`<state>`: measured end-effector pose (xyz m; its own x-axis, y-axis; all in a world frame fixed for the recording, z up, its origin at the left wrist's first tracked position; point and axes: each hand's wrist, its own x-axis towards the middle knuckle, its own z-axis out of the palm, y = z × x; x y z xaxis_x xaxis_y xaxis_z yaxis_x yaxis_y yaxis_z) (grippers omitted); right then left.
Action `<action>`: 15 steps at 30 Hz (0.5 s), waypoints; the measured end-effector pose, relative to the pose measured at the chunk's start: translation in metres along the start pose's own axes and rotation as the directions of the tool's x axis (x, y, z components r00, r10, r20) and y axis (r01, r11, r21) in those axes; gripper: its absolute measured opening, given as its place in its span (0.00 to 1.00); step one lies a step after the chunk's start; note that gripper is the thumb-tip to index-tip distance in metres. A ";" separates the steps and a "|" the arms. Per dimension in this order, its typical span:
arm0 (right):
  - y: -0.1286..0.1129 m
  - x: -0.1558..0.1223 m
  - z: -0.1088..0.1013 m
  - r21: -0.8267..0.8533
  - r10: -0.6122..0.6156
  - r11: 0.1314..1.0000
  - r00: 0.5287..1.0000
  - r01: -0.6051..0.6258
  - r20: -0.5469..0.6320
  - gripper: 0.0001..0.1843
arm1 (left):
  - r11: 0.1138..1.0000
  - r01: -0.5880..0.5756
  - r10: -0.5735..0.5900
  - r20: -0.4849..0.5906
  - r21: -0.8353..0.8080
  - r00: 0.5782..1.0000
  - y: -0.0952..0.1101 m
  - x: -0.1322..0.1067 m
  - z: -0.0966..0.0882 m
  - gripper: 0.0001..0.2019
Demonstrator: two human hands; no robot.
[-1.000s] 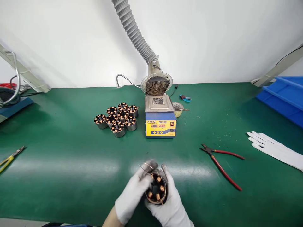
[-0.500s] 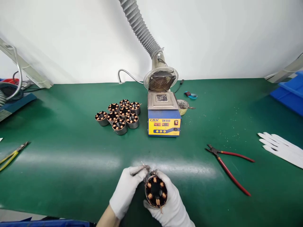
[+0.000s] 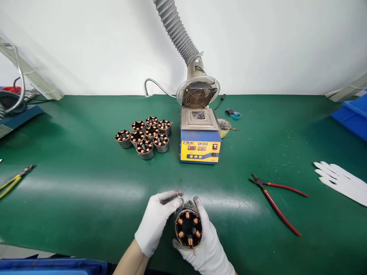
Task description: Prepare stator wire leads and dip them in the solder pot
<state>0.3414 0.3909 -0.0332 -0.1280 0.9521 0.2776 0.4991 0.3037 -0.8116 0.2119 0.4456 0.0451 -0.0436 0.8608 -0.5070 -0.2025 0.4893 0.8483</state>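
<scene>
My right hand (image 3: 210, 244), in a white glove with a darkened fingertip, wraps round a motor stator (image 3: 178, 241), a metal ring with several copper coils inside. The stator is tilted so its open face points up at me. Thin wire ends stick out at its far rim, and a copper tail hangs at its near edge. My left hand (image 3: 159, 217), gloved with grey-stained fingertips, is pinched at the far left of the stator, by one of these thin wires. The fingers partly hide what lies between them.
Several more stators (image 3: 145, 149) stand grouped at back left. A blue and yellow solder pot (image 3: 200, 151) sits beneath a fume hose (image 3: 179, 34), with a small bowl (image 3: 224, 131) beside it. Red-handled cutters (image 3: 275, 206) and a white glove (image 3: 341, 181) lie right; yellow-handled pliers (image 3: 14, 181) lie left.
My left fingertips have shifted slightly up and right. My right index finger has lifted from the stator's far rim, uncovering wire ends there. The stator stays in my right hand.
</scene>
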 end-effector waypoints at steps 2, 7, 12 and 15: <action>-0.002 0.001 -0.001 0.022 0.011 1.000 1.000 -0.012 0.019 0.55 | 0.999 0.016 -0.018 0.068 0.030 0.998 0.002 0.000 0.005 0.11; -0.001 0.000 0.001 0.036 0.020 0.999 0.999 -0.021 0.026 0.52 | 0.994 -0.074 0.076 -0.017 0.085 0.997 -0.001 0.000 0.008 0.06; 0.002 -0.002 0.004 0.015 0.019 1.000 1.000 -0.019 -0.018 0.53 | 0.970 -0.120 0.122 0.003 0.210 0.992 0.000 0.004 0.010 0.25; 0.002 -0.001 0.005 -0.018 0.011 1.000 0.998 -0.012 -0.056 0.52 | 0.978 -0.081 0.066 0.084 0.192 0.994 0.002 0.006 0.014 0.12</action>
<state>0.3388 0.3910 -0.0377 -0.0743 0.9520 0.2970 0.5162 0.2916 -0.8053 0.2245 0.4534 0.0463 0.0253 0.9000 -0.4352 -0.0064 0.4355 0.9002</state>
